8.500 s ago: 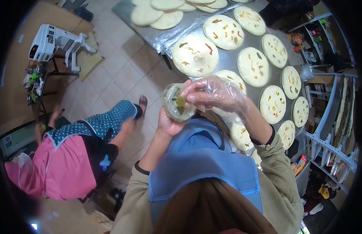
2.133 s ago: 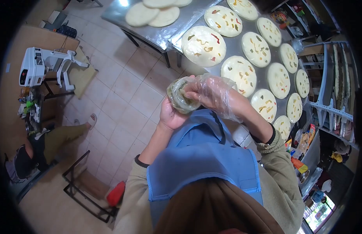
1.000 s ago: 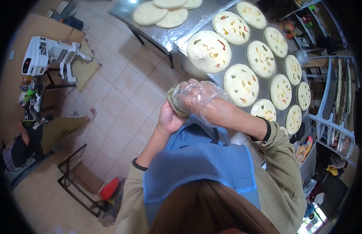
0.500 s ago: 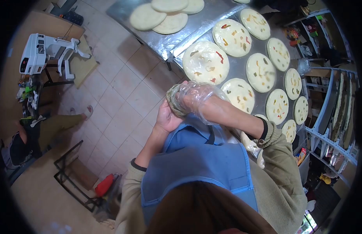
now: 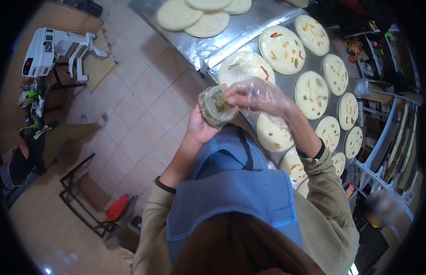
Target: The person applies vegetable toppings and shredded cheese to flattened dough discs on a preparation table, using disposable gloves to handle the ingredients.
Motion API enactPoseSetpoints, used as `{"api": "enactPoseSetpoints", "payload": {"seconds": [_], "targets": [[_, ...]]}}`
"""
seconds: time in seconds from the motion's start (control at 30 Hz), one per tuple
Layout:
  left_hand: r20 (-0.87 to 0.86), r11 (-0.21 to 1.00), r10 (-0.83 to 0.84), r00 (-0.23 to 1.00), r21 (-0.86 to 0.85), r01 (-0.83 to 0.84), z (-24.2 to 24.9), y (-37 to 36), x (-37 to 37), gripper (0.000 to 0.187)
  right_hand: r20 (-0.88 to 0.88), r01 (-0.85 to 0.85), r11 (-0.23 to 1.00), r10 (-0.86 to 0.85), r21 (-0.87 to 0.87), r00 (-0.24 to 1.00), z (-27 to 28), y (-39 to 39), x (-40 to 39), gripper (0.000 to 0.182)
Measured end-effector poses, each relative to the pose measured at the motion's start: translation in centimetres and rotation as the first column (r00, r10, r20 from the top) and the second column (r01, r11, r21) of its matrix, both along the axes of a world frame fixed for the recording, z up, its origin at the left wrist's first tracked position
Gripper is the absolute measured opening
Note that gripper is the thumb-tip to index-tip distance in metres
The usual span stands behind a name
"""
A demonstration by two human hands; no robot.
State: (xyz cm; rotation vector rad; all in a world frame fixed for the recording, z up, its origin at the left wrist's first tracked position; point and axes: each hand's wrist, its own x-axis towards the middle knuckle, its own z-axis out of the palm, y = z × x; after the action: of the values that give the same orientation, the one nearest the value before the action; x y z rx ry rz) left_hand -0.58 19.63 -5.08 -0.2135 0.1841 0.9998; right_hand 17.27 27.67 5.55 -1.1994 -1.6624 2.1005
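My left hand (image 5: 204, 124) is wrapped round a small clear container (image 5: 216, 106) lined with plastic, with green pieces inside. Over its opening, my right hand (image 5: 256, 95), in a clear plastic glove, pinches a green piece (image 5: 223, 100). Just beyond the hands, a round dough disc (image 5: 243, 66) with coloured strips lies on the dark metal tray (image 5: 286, 82), partly covered by the gloved hand. Several more topped discs, such as this one (image 5: 281, 49), fill the tray.
Plain pale discs (image 5: 179, 14) lie on the metal table (image 5: 194, 49) at the top. A white machine (image 5: 41, 52) stands at the left, above a person (image 5: 27, 160). A blue rack (image 5: 380, 133) is at the right, near a blurred hand (image 5: 385, 206).
My right hand has come up out of the container with its fingers pinched, uncovering the opening. A blurred hand has appeared at the lower right. The view has shifted slightly.
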Motion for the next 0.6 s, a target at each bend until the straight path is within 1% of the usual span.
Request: {"api": "enactPoseSetpoints", "payload": {"seconds": [0.03, 0.07, 0.13, 0.17, 0.27, 0.3, 0.37, 0.4, 0.43, 0.5, 0.57, 0.6], "targets": [[-0.003, 0.999, 0.009, 1.0, -0.04, -0.009, -0.1, 0.2, 0.1, 0.049, 0.012, 0.046, 0.996, -0.046, -0.073, 0.999, -0.8, 0.3, 0.7, 0.025], [-0.007, 0.997, 0.018, 1.0, -0.08, -0.018, -0.1, 0.4, 0.1, 0.048, 0.049, 0.069, 0.996, -0.066, -0.063, 0.997, -0.7, 0.8, 1.3, 0.025], [-0.008, 0.998, 0.017, 1.0, -0.056, -0.018, 0.2, 0.7, 0.0, 0.049, 0.122, 0.115, 0.993, -0.109, -0.04, 0.987, -0.4, 2.0, 2.3, 0.026], [-0.009, 0.999, 0.018, 1.0, -0.044, -0.019, 0.3, 0.8, -0.1, 0.049, 0.176, 0.146, 0.988, -0.153, 0.052, 0.972, -1.1, 2.7, 2.8, 0.028], [-0.096, 0.998, 0.05, 0.994, -0.022, -0.052, -0.3, 0.5, -0.8, 0.05, 0.286, 0.254, 0.921, -0.339, 0.294, 0.896, -6.6, 4.9, 5.6, 0.027], [-0.101, 0.997, 0.061, 0.993, -0.035, -0.065, -0.4, 0.3, -1.1, 0.049, 0.296, 0.291, 0.908, -0.379, 0.301, 0.877, -8.7, 5.6, 6.4, 0.026], [-0.021, 0.995, 0.093, 0.995, -0.03, -0.093, -1.3, -0.2, -1.8, 0.048, 0.317, 0.361, 0.878, -0.456, 0.315, 0.832, -13.6, 7.0, 7.9, 0.023], [0.02, 0.994, 0.108, 0.994, -0.03, -0.108, -1.6, -0.5, -2.1, 0.047, 0.267, 0.349, 0.82, -0.499, 0.453, 0.825, -17.3, 7.9, 8.4, 0.022], [-0.013, 0.992, 0.12, 0.993, -0.034, -0.12, -1.6, -0.7, -2.3, 0.047, 0.211, 0.335, 0.743, -0.534, 0.579, 0.819, -21.3, 8.7, 8.9, 0.021], [-0.077, 0.989, 0.139, 0.987, -0.038, -0.143, -1.6, -0.9, -2.5, 0.046, 0.25, 0.178, 0.611, -0.548, 0.771, 0.799, -22.2, 8.6, 8.6, 0.018], [-0.125, 0.99, 0.131, 0.984, -0.029, -0.135, -1.6, -1.2, -2.7, 0.046, 0.436, -0.131, 0.513, -0.535, 0.848, 0.724, -17.9, 6.8, 6.6, 0.017], [-0.149, 0.991, 0.128, 0.98, -0.024, -0.133, -1.6, -1.4, -2.8, 0.047, 0.41, -0.148, 0.457, -0.551, 0.877, 0.727, -17.3, 6.0, 6.5, 0.017]]}}
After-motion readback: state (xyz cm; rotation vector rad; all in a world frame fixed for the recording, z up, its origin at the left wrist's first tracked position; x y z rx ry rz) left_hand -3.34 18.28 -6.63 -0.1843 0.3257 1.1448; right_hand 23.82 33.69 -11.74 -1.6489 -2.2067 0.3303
